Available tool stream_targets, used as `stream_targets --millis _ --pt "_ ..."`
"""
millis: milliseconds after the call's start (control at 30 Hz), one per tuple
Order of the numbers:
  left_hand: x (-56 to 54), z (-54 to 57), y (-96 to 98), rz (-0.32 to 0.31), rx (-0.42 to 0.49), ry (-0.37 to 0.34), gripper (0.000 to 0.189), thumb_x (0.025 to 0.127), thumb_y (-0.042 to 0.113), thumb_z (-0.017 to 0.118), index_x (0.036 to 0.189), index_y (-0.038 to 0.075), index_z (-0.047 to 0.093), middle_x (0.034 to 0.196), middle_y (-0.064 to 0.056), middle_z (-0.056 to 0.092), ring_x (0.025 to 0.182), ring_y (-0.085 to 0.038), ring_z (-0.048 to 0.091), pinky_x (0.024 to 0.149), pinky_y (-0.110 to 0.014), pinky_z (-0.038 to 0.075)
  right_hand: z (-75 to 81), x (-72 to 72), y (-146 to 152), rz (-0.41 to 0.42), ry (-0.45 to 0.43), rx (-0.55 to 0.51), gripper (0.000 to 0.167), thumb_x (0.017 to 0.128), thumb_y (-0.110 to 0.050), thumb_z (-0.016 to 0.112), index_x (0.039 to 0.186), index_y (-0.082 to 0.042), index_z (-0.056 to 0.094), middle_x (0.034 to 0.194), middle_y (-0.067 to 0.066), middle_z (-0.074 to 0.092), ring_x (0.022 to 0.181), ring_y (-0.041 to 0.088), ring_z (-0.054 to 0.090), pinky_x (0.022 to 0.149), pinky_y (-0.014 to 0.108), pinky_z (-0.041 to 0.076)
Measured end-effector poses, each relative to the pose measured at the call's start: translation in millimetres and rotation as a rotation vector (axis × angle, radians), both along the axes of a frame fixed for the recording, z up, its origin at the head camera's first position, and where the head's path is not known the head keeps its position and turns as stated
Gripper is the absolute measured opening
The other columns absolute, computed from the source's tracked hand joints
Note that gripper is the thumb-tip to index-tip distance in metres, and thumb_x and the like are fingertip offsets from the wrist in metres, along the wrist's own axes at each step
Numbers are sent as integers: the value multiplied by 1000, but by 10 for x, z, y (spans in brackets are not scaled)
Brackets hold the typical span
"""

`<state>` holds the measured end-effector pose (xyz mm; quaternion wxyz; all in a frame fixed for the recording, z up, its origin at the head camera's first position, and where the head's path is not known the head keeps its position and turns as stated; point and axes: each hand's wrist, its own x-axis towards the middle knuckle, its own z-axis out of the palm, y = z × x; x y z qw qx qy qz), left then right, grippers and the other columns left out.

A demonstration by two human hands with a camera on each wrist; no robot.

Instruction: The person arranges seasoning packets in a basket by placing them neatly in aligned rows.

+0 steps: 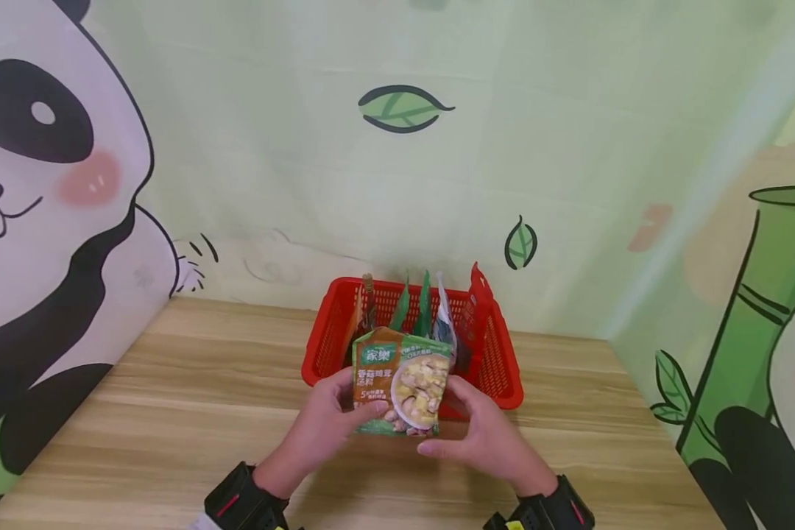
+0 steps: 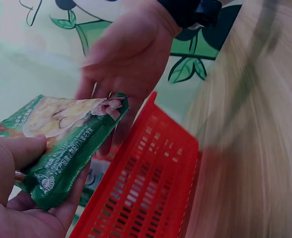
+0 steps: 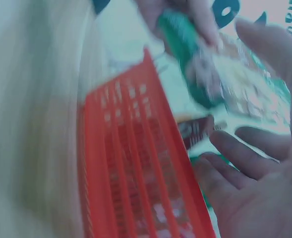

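Note:
A green and brown soup-mix packet (image 1: 400, 383), printed with a bowl of soup, is held up in front of the red basket. My left hand (image 1: 327, 412) grips its left side, thumb on the front and fingers behind, as the left wrist view also shows with the packet (image 2: 61, 134). At the packet's right edge is my right hand (image 1: 486, 434), thumb spread away from the fingers. In the right wrist view that right hand (image 3: 255, 163) has its palm facing the packet; whether a fingertip touches it I cannot tell.
Against the back wall stands the red perforated basket (image 1: 511, 368), with several upright packets inside, among them a green packet (image 1: 424, 305) and a red packet (image 1: 478, 313). It rests on a wood-grain table (image 1: 225, 375). Cartoon-printed wall sheets rise behind and at both sides.

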<state>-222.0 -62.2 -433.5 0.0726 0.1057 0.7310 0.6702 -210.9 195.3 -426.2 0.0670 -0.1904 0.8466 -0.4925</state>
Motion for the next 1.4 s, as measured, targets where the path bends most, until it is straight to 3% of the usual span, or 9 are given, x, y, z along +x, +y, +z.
stream_targets --millis 233,467,633,733,900,1100,1200,1300,1400 --pt "72 -8 64 -27 29 20 48 87 23 83 130 12 66 120 -9 73 102 -20 68 87 -30 60 -6 53 -194 -156 -204 -324 52 88 -22 82 130 3 62 117 16 74 95 16 72 81 25 60" --pt "117 -14 87 -41 81 8 49 87 24 82 131 11 64 122 -11 73 103 -20 68 84 -29 61 -29 91 -286 -227 -214 -365 38 87 -26 83 113 1 73 99 7 79 82 11 72 71 25 59" --pt "124 -4 96 -39 53 24 49 88 23 82 131 10 63 122 -11 73 102 -20 69 84 -31 61 -63 99 -334 -246 -175 -368 33 87 -27 83 109 -3 76 93 6 79 73 11 71 64 26 59" --pt "117 26 98 3 2 67 48 87 22 82 130 12 62 118 -9 74 98 -19 70 82 -29 61 -61 101 -359 -265 -146 -369 32 86 -27 84 108 -5 76 94 6 79 74 11 72 65 26 60" --pt "125 114 125 167 -204 280 53 87 14 82 130 10 51 106 -5 67 86 -16 62 75 -24 57 -48 92 -398 -302 -95 -380 29 87 -26 83 104 -4 76 89 11 79 72 14 74 63 27 60" --pt "154 230 222 364 -576 765 62 81 14 88 128 4 49 111 -10 56 92 -19 62 79 -31 62 -21 88 -463 -390 60 -410 25 85 -17 85 104 -4 77 96 11 79 78 11 73 68 25 60" --pt "192 288 286 415 -733 946 52 83 17 86 124 3 57 109 -12 62 91 -21 65 80 -33 62 -23 87 -500 -413 135 -406 24 85 -15 85 105 -5 78 98 12 78 78 10 73 68 25 61" --pt "260 353 357 404 -812 1010 44 90 21 79 124 0 62 108 -13 72 90 -23 72 81 -33 62 -37 94 -537 -428 196 -410 23 86 -14 84 106 -5 77 96 14 78 72 9 71 64 25 60" --pt "321 416 421 339 -777 929 51 96 33 71 129 -5 60 112 -16 75 91 -26 76 78 -35 63 -66 107 -576 -437 266 -411 21 86 -13 83 105 -6 79 95 13 78 72 9 71 64 25 60"
